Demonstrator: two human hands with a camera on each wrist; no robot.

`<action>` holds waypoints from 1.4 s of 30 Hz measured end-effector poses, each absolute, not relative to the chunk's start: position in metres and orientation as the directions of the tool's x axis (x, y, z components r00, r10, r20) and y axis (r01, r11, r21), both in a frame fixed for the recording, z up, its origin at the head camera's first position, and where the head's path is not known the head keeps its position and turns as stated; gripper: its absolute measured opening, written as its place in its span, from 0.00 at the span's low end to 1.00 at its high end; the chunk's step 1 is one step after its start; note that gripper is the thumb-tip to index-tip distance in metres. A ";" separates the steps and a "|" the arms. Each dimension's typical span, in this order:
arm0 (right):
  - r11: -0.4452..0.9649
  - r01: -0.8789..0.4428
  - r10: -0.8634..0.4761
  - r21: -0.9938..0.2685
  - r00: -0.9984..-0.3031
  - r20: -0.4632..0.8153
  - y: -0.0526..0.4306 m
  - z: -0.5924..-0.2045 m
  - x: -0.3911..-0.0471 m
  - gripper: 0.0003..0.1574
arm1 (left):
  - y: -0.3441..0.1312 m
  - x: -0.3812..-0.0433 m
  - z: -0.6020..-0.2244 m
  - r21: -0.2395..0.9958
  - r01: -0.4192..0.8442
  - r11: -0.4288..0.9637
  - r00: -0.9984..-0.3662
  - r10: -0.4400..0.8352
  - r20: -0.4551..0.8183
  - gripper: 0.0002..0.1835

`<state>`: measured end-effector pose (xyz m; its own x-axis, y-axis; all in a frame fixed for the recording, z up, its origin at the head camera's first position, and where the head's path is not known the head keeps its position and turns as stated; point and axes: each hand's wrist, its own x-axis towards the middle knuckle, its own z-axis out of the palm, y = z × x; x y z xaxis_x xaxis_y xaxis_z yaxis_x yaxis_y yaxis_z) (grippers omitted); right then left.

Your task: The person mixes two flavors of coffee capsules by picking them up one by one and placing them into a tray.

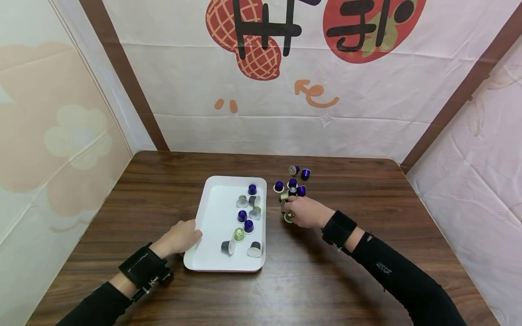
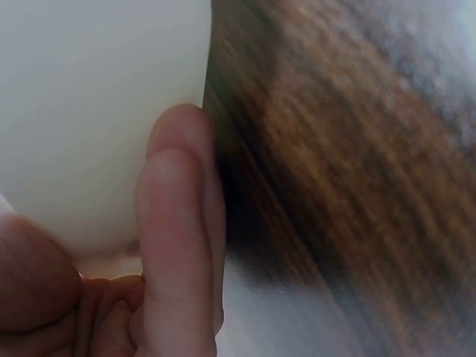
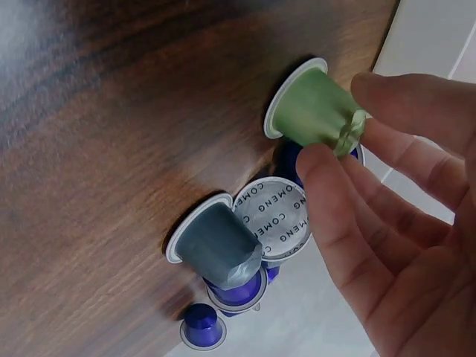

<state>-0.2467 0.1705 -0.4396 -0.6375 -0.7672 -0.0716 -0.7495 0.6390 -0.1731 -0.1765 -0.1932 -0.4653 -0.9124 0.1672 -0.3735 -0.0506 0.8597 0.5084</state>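
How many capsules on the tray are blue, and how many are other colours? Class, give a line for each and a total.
Blue capsules: 3
Other capsules: 6
Total on the tray: 9

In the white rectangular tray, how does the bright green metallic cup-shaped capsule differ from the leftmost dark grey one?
Colour: the bright green metallic capsule has a green body; the leftmost dark grey capsule has a dark grey one.
Pose: the green capsule stands narrow end up, while the grey capsule lies on its side, wide end facing right in the head view.
Both are cup-shaped and rest in the white rectangular tray.
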 end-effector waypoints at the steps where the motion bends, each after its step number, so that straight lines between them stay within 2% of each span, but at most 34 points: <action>1: 0.637 -0.750 -0.768 -0.179 -0.636 -0.070 0.170 -0.440 -0.246 0.11 | -0.193 -0.177 -0.466 0.507 -0.048 0.860 -0.913 0.169 -0.372 0.22; 8: 0.650 -0.738 -0.758 -0.182 -0.646 -0.090 0.170 -0.442 -0.244 0.08 | -0.194 -0.177 -0.466 0.517 -0.037 0.855 -0.913 0.181 -0.366 0.22; 19: 0.690 -0.697 -0.724 -0.198 -0.673 -0.152 0.170 -0.442 -0.243 0.09 | -0.194 -0.175 -0.464 0.534 0.001 0.846 -0.924 0.205 -0.323 0.18; 27: 0.676 -0.704 -0.736 -0.216 -0.661 -0.150 0.172 -0.442 -0.242 0.07 | -0.194 -0.175 -0.464 0.534 -0.010 0.845 -0.922 0.198 -0.331 0.18; 35: 0.642 -0.742 -0.766 -0.192 -0.632 -0.115 0.172 -0.437 -0.240 0.07 | -0.193 -0.174 -0.464 0.547 -0.013 0.837 -0.919 0.205 -0.336 0.18; 42: 0.615 -0.765 -0.782 -0.190 -0.622 -0.027 0.166 -0.423 -0.239 0.04 | -0.194 -0.175 -0.462 0.544 -0.015 0.839 -0.917 0.206 -0.342 0.19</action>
